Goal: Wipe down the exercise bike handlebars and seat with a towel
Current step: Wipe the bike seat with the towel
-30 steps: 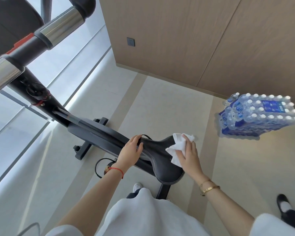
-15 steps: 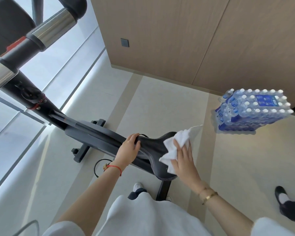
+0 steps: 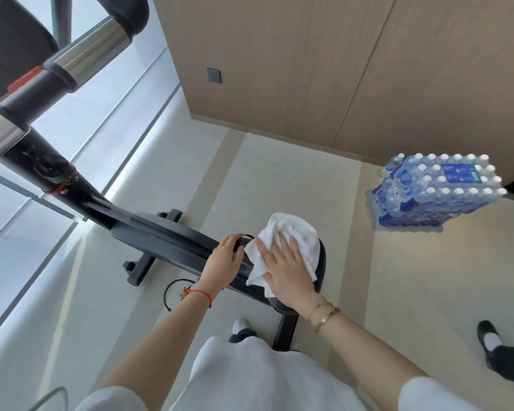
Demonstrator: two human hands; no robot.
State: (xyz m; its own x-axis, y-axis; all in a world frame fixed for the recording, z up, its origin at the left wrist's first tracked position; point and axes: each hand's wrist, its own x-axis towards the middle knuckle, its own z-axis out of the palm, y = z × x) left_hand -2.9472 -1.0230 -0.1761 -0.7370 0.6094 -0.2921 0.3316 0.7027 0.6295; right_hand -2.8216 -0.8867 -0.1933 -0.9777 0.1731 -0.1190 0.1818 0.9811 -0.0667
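There were two hands, left and right, one towel, one seat, one bottled-water stack at two o'clock.

Both bare forearms reach forward and down from short white sleeves. The left hand, a red string bracelet at its wrist, curls its fingers over the narrow front of the black padded bike seat. The right hand, gold bangles at its wrist, lies flat, fingers straight and spread, pressing a white crumpled towel onto the seat.
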